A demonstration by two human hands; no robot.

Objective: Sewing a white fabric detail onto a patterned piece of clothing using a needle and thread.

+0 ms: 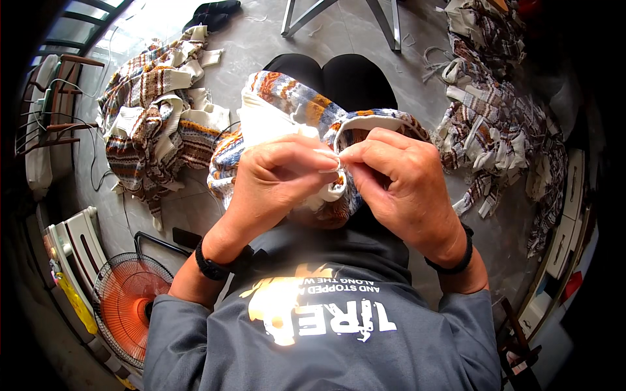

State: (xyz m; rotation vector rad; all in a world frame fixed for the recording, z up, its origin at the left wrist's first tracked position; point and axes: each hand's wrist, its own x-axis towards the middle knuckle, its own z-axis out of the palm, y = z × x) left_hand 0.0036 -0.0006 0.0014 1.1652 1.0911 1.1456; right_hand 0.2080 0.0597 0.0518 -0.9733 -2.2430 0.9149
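A patterned knit sweater [277, 88] in white, blue, orange and brown lies bunched over my lap. My left hand [280, 173] is closed, thumb and fingers pinching the white edging of the sweater. Close against it, my right hand [401, 186] pinches the same spot from the other side, fingertips nearly touching. Between the fingertips the white edging is small, and whether a loose thread is there too I cannot make out. A curved white-trimmed opening [375, 121] of the sweater arches just beyond my right hand.
More patterned knitwear lies heaped on the grey floor, one pile [153, 124] at left and a longer pile [492, 130] at right. An orange fan [130, 306] stands at lower left. Metal legs [310, 16] rise at the far side, near dark footwear [212, 14]. White drawers [564, 241] line the right.
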